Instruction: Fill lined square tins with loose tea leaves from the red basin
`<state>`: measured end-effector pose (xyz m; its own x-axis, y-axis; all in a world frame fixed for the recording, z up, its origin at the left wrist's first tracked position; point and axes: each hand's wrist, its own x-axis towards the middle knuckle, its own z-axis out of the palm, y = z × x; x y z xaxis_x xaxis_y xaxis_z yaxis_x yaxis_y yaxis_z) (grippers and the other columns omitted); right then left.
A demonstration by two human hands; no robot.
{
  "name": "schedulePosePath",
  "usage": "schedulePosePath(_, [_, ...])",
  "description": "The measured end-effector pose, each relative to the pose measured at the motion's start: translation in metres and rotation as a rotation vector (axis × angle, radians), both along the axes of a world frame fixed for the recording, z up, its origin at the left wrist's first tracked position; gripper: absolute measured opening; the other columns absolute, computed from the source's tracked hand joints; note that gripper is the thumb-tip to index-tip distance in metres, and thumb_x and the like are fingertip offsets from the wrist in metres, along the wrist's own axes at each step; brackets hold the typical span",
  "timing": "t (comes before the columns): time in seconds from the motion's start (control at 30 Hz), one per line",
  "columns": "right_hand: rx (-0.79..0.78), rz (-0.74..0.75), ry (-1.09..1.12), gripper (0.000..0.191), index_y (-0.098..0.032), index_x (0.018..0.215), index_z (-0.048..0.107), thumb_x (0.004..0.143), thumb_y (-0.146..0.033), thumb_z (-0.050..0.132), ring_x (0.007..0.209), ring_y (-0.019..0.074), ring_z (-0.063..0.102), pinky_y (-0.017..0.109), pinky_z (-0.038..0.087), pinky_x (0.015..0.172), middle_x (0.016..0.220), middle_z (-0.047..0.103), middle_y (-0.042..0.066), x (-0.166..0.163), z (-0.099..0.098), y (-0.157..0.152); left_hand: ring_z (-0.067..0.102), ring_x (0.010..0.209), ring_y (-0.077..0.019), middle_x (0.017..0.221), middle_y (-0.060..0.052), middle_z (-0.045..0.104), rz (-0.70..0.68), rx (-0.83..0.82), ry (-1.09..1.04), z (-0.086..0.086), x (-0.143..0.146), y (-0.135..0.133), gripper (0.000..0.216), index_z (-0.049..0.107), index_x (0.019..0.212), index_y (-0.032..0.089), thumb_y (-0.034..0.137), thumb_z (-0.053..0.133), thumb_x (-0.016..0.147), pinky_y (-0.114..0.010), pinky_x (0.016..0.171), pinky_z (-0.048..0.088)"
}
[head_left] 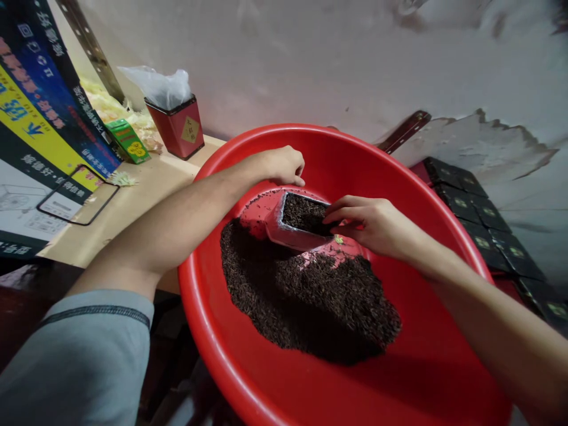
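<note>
A red tin (pixel 298 238) with a pale, crinkled plastic-like edge stands tilted inside the large red basin (pixel 444 349). Dark, dry tea leaves (pixel 304 212) fill the tin close to its rim. My right hand (pixel 370 225) is at the tin's right end, its fingers bent over the edge and touching the leaves there. Just behind the tin, my left hand (pixel 284 165) hovers with curled fingers; whatever may be in them is hidden. A broad heap of the same loose leaves (pixel 337 296) lies on the basin floor in front of the tin.
On the wooden board (pixel 133 207) at left stand another red tin (pixel 181 130) with a plastic bag sticking out, a small green box (pixel 128 141) and a large printed carton (pixel 39 130). Several dark-topped tins (pixel 483 219) are stacked right of the basin, near the peeling wall (pixel 288 65).
</note>
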<state>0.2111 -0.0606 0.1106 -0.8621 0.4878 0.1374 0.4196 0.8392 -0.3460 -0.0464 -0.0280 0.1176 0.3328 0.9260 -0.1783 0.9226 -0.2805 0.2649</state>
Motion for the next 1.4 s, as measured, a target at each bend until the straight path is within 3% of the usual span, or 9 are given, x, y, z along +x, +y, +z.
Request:
schedulePosePath(0.27, [-0.017, -0.248, 0.130, 0.017, -0.022, 0.092, 0.078, 0.095, -0.032, 0.064, 0.085, 0.0194, 0.075, 0.032, 0.063, 0.078, 0.100, 0.078, 0.007, 0.038, -0.009, -0.001, 0.053, 0.134, -0.0332, 0.150, -0.015, 0.060, -0.191, 0.044, -0.104, -0.013, 0.036, -0.022, 0.068, 0.058, 0.148, 0.020, 0.058, 0.061, 0.092, -0.044, 0.112, 0.040])
schedulePosePath(0.37, [-0.179, -0.280, -0.193, 0.019, -0.021, 0.105, 0.077, 0.091, -0.027, 0.066, 0.078, 0.0176, 0.075, 0.030, 0.062, 0.074, 0.096, 0.079, 0.006, 0.056, -0.037, 0.003, 0.045, 0.140, -0.0391, 0.155, -0.019, 0.052, -0.182, 0.041, -0.060, -0.022, 0.048, -0.031, 0.083, 0.050, 0.155, 0.018, 0.066, 0.062, 0.089, -0.052, 0.117, 0.035])
schedulePosePath(0.43, [-0.254, -0.221, -0.480, 0.037, -0.021, 0.124, 0.074, 0.086, -0.024, 0.072, 0.084, 0.0189, 0.076, 0.030, 0.062, 0.079, 0.108, 0.078, 0.009, 0.058, -0.062, -0.004, 0.044, 0.140, -0.0407, 0.156, -0.019, 0.051, -0.150, 0.006, -0.032, -0.027, 0.051, -0.032, 0.086, 0.048, 0.156, 0.019, 0.067, 0.065, 0.087, -0.055, 0.118, 0.033])
schedulePosePath(0.6, [-0.205, -0.072, -0.896, 0.064, -0.018, 0.149, 0.058, 0.089, -0.029, 0.075, 0.104, 0.0323, 0.076, 0.042, 0.063, 0.087, 0.143, 0.063, 0.022, 0.034, -0.102, -0.049, 0.042, 0.141, -0.0423, 0.161, -0.016, 0.047, -0.028, -0.096, -0.007, -0.030, 0.053, -0.029, 0.097, 0.039, 0.162, 0.025, 0.070, 0.069, 0.081, -0.060, 0.118, 0.033])
schedulePosePath(0.87, [-0.134, 0.031, -0.943, 0.034, -0.008, 0.114, 0.074, 0.092, -0.002, 0.049, 0.083, 0.0237, 0.074, 0.033, 0.058, 0.073, 0.113, 0.073, 0.020, 0.011, -0.105, -0.075, 0.041, 0.146, -0.0402, 0.163, -0.014, 0.045, -0.021, -0.130, -0.043, -0.024, 0.053, -0.031, 0.090, 0.040, 0.161, 0.026, 0.068, 0.065, 0.086, -0.056, 0.121, 0.033])
schedulePosePath(1.0, [-0.212, 0.095, -0.840, 0.024, -0.016, 0.098, 0.079, 0.091, -0.006, 0.058, 0.082, 0.0202, 0.071, 0.030, 0.055, 0.072, 0.101, 0.076, 0.012, 0.005, -0.091, -0.073, 0.053, 0.139, -0.0297, 0.154, -0.007, 0.057, -0.008, -0.095, -0.113, -0.008, 0.039, -0.021, 0.067, 0.051, 0.152, 0.025, 0.063, 0.052, 0.097, -0.040, 0.117, 0.041])
schedulePosePath(1.1, [-0.266, 0.133, -0.544, 0.014, -0.019, 0.092, 0.080, 0.091, -0.012, 0.068, 0.083, 0.0180, 0.068, 0.029, 0.054, 0.075, 0.092, 0.075, 0.008, -0.003, -0.057, -0.065, 0.057, 0.135, -0.0259, 0.146, -0.004, 0.063, 0.027, -0.003, -0.153, 0.000, 0.027, -0.011, 0.055, 0.058, 0.145, 0.025, 0.056, 0.046, 0.101, -0.036, 0.114, 0.042])
schedulePosePath(1.27, [-0.083, 0.064, -0.143, 0.019, -0.021, 0.107, 0.081, 0.094, -0.019, 0.068, 0.083, 0.0154, 0.068, 0.028, 0.054, 0.080, 0.100, 0.075, 0.008, -0.022, 0.010, -0.037, 0.063, 0.127, -0.0236, 0.137, -0.005, 0.070, 0.069, 0.040, -0.191, 0.001, 0.014, 0.000, 0.049, 0.066, 0.140, 0.024, 0.049, 0.050, 0.100, -0.031, 0.108, 0.046])
schedulePosePath(1.4, [0.051, -0.022, -0.092, 0.022, -0.023, 0.107, 0.084, 0.094, -0.022, 0.065, 0.084, 0.0164, 0.070, 0.030, 0.056, 0.084, 0.099, 0.076, 0.006, -0.038, 0.021, -0.008, 0.065, 0.124, -0.0238, 0.138, -0.007, 0.071, 0.060, 0.009, -0.174, -0.001, 0.008, 0.002, 0.047, 0.068, 0.140, 0.023, 0.037, 0.054, 0.097, -0.033, 0.108, 0.047])
